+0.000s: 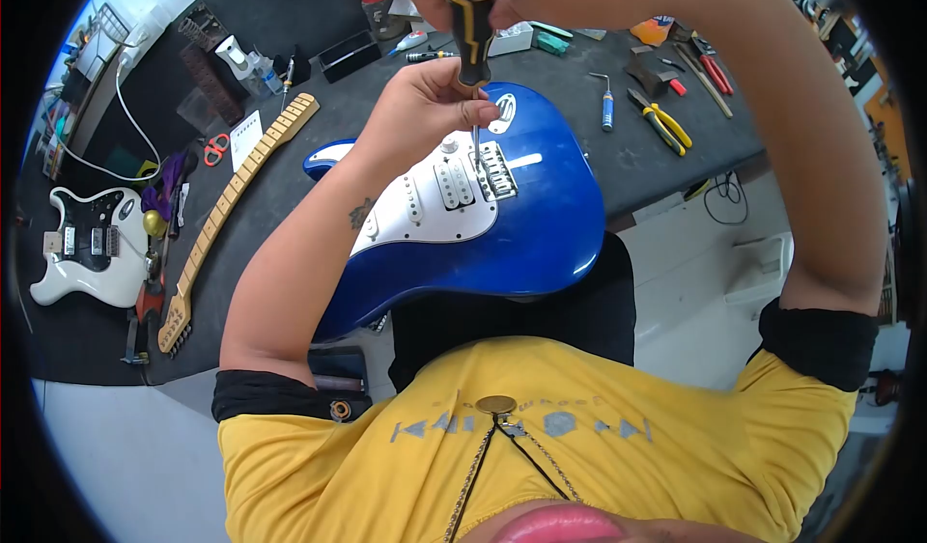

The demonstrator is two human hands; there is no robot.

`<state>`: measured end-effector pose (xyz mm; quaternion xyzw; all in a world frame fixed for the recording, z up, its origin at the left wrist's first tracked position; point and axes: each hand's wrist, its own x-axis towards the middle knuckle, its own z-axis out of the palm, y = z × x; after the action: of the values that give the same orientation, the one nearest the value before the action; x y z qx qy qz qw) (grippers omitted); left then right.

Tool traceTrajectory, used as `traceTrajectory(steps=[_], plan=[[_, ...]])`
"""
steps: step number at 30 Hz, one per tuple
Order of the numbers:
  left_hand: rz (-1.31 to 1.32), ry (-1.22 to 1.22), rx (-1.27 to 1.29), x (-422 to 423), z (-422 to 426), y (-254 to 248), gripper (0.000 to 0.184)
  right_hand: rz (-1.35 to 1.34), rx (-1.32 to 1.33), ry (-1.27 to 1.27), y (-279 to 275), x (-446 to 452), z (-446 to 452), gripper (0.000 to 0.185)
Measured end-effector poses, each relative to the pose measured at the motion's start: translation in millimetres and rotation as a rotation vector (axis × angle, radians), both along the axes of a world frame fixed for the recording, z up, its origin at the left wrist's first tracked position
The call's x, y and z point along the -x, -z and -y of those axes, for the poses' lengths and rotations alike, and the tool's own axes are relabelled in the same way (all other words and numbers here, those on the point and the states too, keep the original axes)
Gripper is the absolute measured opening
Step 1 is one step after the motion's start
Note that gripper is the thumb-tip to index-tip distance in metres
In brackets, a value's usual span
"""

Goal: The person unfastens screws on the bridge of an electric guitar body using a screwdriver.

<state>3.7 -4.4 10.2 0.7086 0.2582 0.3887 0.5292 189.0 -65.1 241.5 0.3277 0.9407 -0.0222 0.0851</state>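
Note:
A blue electric guitar body [555, 181] with a white pickguard [435, 222] lies on the dark bench and reaches over my lap. My right hand [502, 2] is closed round the black and yellow handle of a screwdriver [473, 31], held upright above the body. Lower down, my left hand [430, 104] pinches the screwdriver's shaft between thumb and fingers. The shaft points down at the metal bridge [497, 171]; whether its tip sits in a screw I cannot tell. White pickups [454, 184] lie left of the bridge.
Left on the bench are a maple guitar neck [232, 195], a small white guitar body [92, 244] and red scissors [216, 149]. Rightward lie yellow pliers [661, 123], a blue-handled hook tool [606, 109] and red-handled pliers [716, 75]. A red-capped bottle [379, 2] stands behind.

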Motion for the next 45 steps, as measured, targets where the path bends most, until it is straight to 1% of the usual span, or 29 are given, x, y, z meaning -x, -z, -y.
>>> traceTrajectory(steps=[1,3,4,7,8,9,11,12,13,14,15,16,17,18,19,20,22,23,25,26,29,33,35,36,39,40,43,44,45], plan=[[0.002,-0.02,-0.006,-2.2,-0.4,0.8,0.014,-0.004,-0.082,-0.148,13.5,-8.4,-20.9,0.018],[0.003,-0.063,-0.012,-6.8,0.6,3.6,0.018,-0.011,-0.091,-0.162,18.8,-2.3,-15.6,0.021],[0.048,-0.056,0.002,-9.2,1.6,3.9,0.019,-0.01,-0.029,-0.031,8.8,-1.2,-6.8,0.022],[0.039,-0.102,-0.007,-10.5,5.3,2.3,0.02,-0.221,-0.357,0.016,39.4,-6.6,5.7,0.029],[0.009,-0.104,-0.015,-10.2,5.5,2.2,0.02,-0.21,-0.486,0.072,42.5,2.3,-4.4,0.03],[-0.02,-0.108,-0.022,-8.8,4.8,1.9,0.019,-0.18,-0.535,0.083,41.8,0.7,-0.3,0.032],[-0.071,-0.103,-0.065,-4.2,2.9,4.7,0.019,-0.117,-0.632,0.107,38.9,0.6,11.4,0.048],[-0.093,-0.086,-0.105,-2.5,-0.3,9.0,0.019,-0.083,-0.638,0.096,41.7,1.9,3.8,0.051],[-0.113,-0.068,-0.144,-0.9,-1.8,10.8,0.02,-0.032,-0.548,0.145,37.1,6.2,1.6,0.044],[-0.169,-0.062,-0.102,1.0,4.9,3.2,0.017,0.021,-0.459,0.198,31.8,13.2,1.7,0.038],[-0.121,-0.019,-0.061,2.4,7.2,-0.5,0.018,0.074,-0.373,0.251,26.6,20.3,1.7,0.032],[-0.073,0.028,-0.022,3.3,8.1,-3.5,0.018,-0.063,-0.258,0.094,22.5,5.4,1.5,0.025],[-0.026,0.078,0.019,4.2,8.4,-4.6,0.019,-0.074,-0.229,0.012,23.2,-0.4,-4.7,0.018],[-0.025,0.105,0.023,5.4,5.1,-3.8,0.02,-0.084,-0.198,-0.07,23.9,-6.3,-11.0,0.018],[-0.039,0.099,0.004,5.3,1.8,-3.6,0.019,-0.092,-0.166,-0.151,24.5,-12.1,-17.2,0.025],[-0.056,0.092,-0.014,5.3,-0.8,-2.9,0.018,-0.035,-0.122,-0.127,19.2,-7.5,-19.1,0.028],[-0.085,0.073,-0.033,3.8,-2.1,-2.1,0.016,-0.066,-0.125,-0.003,16.8,1.7,-6.1,0.028],[-0.097,0.061,-0.037,2.5,-1.6,-3.8,0.015,-0.153,-0.174,0.099,20.2,4.0,12.9,0.028],[-0.109,0.049,-0.03,-1.8,0.1,-5.3,0.014,-0.094,-0.273,0.343,20.8,18.0,28.1,0.034],[-0.109,0.046,-0.026,-4.0,-0.1,-6.9,0.014,0.05,-0.327,0.481,18.5,32.6,28.2,0.038],[-0.123,0.014,-0.022,-4.8,1.8,-10.5,0.013,0.051,-0.393,0.404,28.9,22.2,-3.6,0.047],[-0.042,0.003,-0.005,1.4,-4.5,-1.4,0.017,-0.189,-0.312,-0.1,37.1,-11.7,-1.8,0.024],[-0.046,-0.044,-0.053,-3.1,-2.7,-0.2,0.02,-0.182,-0.143,-0.149,26.5,-15.7,-3.1,0.018],[-0.051,-0.066,-0.074,-5.5,-0.3,0.0,0.022,-0.106,-0.012,-0.088,7.5,-13.1,-8.1,0.018],[-0.107,-0.144,-0.097,-10.4,0.5,2.6,0.025,-0.171,-0.178,0.402,14.4,20.7,25.5,0.03],[-0.12,-0.14,-0.096,-11.7,0.3,1.4,0.025,-0.046,-0.197,0.336,11.3,4.1,20.9,0.033],[-0.127,-0.105,-0.083,-11.1,3.8,-0.5,0.024,0.106,-0.331,0.562,27.2,31.4,21.0,0.036],[-0.108,-0.078,-0.075,-10.5,6.0,-2.7,0.023,0.086,-0.288,0.523,24.2,31.9,27.6,0.032],[-0.087,-0.053,-0.066,-9.3,7.7,-5.2,0.022,0.064,-0.238,0.403,21.6,26.3,26.1,0.029]])
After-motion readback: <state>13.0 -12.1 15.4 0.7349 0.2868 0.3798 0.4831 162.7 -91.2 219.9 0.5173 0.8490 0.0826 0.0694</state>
